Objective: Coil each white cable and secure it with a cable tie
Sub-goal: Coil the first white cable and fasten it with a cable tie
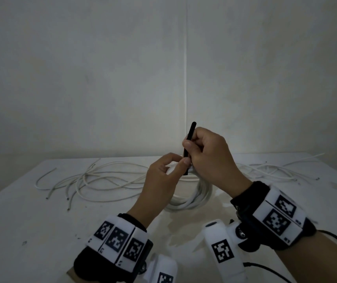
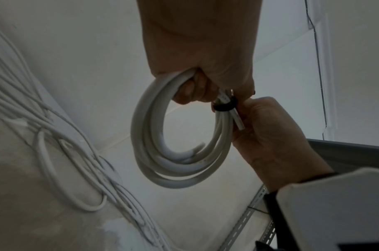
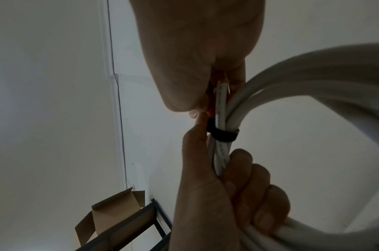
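Clearly, with the left hand (image 1: 159, 176) clamping the coil (image 2: 175, 135) and the right hand (image 1: 208, 156) pinching the cable tie (image 1: 190, 139), a slack pull could let loops spring free at frame centre.

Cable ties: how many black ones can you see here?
1. The black cable tie is looped around the coiled white cable, its free end sticking up from the right hand. The left hand grips the coil. Others may be hidden.
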Motion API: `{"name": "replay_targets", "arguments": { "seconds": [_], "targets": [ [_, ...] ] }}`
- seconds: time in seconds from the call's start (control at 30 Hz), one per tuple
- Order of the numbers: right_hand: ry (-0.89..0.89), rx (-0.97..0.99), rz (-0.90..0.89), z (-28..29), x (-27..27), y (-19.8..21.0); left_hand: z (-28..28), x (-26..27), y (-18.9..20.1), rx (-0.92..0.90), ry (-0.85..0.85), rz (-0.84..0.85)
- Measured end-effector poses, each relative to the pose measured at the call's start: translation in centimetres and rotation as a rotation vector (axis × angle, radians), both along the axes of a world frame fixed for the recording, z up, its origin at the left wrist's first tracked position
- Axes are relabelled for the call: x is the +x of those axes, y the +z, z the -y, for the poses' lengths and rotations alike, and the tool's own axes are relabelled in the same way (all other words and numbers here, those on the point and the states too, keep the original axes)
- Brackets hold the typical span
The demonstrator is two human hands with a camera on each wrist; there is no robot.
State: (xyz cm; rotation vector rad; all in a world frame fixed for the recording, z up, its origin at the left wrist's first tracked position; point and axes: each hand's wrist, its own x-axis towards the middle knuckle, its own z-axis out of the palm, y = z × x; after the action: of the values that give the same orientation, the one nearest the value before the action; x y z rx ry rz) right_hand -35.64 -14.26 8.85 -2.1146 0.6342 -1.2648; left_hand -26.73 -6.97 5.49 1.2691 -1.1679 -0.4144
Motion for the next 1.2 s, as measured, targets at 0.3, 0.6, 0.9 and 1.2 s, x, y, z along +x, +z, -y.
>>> {"name": "replay_targets", "arguments": {
  "seconds": [0.3, 0.6, 0.9, 1.2],
  "targets": [
    [0.248, 0.176, -0.177, 1.1, -1.1, 0.9, 0.1, 1.0, 0.3, 0.092, -0.028, -0.218],
    [0.297, 0.401, -0.063, 0.0, -0.4, -1.8, 0.1, 1.5, 1.4, 0.126, -0.036, -0.255],
    [0.204, 0.35, 0.087, -0.1, 1.1, -2.4, -0.1, 1.0, 0.4, 0.108, 0.12, -0.373],
    [0.195, 0.592, 0.127, -1.7, 2.1, -2.3, -0.3, 2.0, -0.2, 0.0, 0.183, -0.477]
  ]
}}
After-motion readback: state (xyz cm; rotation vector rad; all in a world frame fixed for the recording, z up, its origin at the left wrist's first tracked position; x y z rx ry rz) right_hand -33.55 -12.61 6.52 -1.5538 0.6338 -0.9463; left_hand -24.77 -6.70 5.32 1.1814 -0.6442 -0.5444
